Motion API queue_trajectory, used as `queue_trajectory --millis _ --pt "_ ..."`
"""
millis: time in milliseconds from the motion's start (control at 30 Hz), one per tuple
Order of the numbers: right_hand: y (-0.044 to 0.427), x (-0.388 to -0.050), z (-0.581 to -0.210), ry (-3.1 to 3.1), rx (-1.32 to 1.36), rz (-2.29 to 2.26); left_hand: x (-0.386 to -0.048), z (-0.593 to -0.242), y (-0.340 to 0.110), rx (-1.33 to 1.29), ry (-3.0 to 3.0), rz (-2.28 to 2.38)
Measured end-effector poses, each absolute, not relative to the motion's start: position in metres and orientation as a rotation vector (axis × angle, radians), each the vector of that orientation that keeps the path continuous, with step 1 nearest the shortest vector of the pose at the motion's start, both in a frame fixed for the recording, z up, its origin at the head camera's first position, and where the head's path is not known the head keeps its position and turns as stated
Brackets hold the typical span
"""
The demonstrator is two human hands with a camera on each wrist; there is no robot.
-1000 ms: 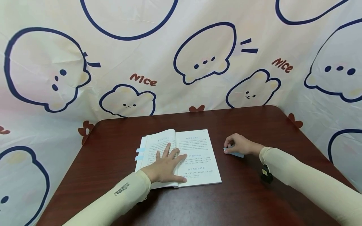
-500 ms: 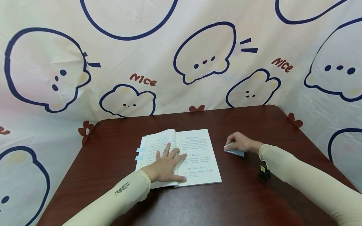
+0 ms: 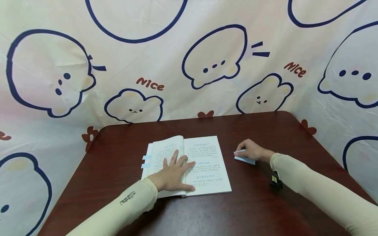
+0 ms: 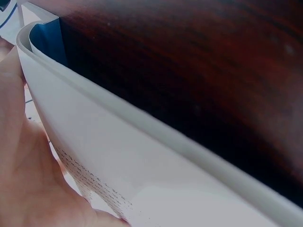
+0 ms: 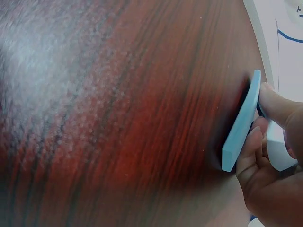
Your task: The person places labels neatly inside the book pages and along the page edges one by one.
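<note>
An open book [image 3: 208, 154] with printed pages lies on the table. My left hand [image 3: 172, 175] rests on it with fingers spread across the middle, and the left wrist view shows its pages [image 4: 142, 151] curving beside the palm. To the right of the book, my right hand [image 3: 251, 149] pinches a pale blue sticky note pad [image 3: 247, 160]. In the right wrist view the pad [image 5: 240, 124] shows its thick edge, low over the tabletop. A pale sheet [image 5: 279, 149] curls up between the thumb and fingers; where it joins the pad is hidden.
Light blue index tabs [image 3: 146, 161] stick out from the book's left edge. The dark brown wooden table [image 3: 118, 170] reaches back to a cartoon-printed curtain [image 3: 171, 68], which also hangs along both sides.
My right hand has turned and shifted slightly, and a pale sheet now shows more clearly at its fingertips over the sticky note pad. The left hand and the book have stayed put.
</note>
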State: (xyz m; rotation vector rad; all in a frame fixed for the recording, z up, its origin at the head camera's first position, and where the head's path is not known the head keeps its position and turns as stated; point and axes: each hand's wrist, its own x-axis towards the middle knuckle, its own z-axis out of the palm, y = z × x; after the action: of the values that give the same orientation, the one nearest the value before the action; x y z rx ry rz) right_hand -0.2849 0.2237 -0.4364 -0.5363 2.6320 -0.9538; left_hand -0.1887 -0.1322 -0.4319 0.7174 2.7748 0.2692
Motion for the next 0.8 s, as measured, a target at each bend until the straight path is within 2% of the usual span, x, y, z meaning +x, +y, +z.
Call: queue_trajectory --millis 800 --pt "0.2222 -0.2835 -0.4420 2.704 -0.535 -0.953 -0.1888 -0.4328 -0.1327 0.738 2.781 0.268"
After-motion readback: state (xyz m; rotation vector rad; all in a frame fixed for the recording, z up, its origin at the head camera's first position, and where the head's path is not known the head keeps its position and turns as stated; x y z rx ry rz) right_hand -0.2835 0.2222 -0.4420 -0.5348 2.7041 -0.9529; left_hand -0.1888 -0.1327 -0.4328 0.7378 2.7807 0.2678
